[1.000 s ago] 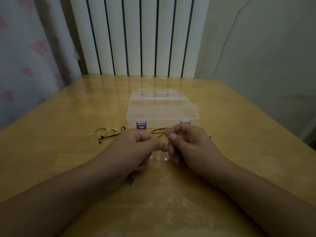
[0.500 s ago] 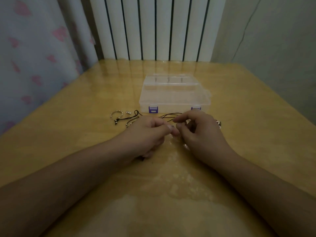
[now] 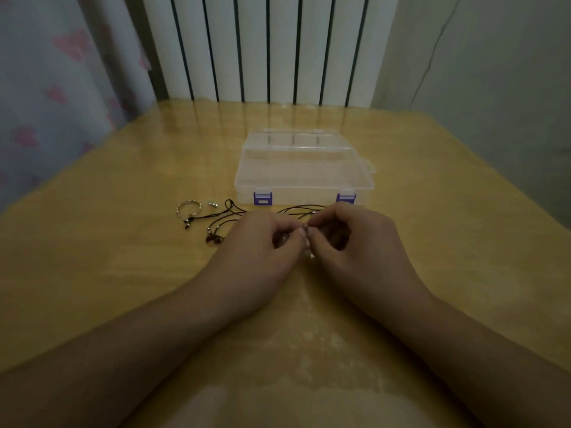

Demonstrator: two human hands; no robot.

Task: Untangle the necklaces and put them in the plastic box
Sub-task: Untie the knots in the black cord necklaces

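Black cord necklaces lie tangled mid-table, just in front of the shut clear plastic box (purple latches face the near edge). Left hand and right hand meet fingertip to fingertip, each pinching the cord. Silver beaded ring sits at the tangle's left end, toward the table's left edge.

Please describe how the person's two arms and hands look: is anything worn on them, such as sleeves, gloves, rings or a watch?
Both forearms are bare to the bottom edge of the picture; no sleeves show. The left hand and the right hand wear no gloves. No ring, watch or bracelet shows on either. The fingernails look short and unpainted, though the dim light hides fine detail.
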